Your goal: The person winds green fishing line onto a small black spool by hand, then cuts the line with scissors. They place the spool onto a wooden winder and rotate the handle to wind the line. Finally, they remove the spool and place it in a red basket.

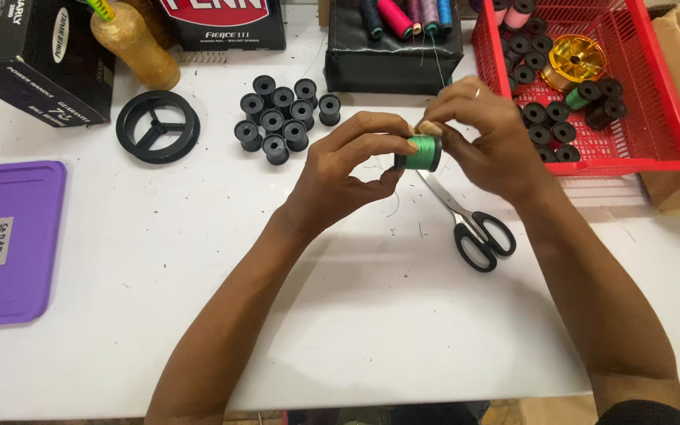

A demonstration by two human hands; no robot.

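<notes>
White tabletop (pixel 371 315) carried all items. I observed the left hand (pixel 340 177) pinching a green-wound spool (pixel 421 153) between thumb and fingers, above the table. The right hand (pixel 478 138) had its fingertips closed on the spool's upper edge. Black-handled scissors (pixel 470 224) lay just below. 10 empty black spools (pixel 281 118) stood left; a red basket (pixel 655 118) sat right.
</notes>
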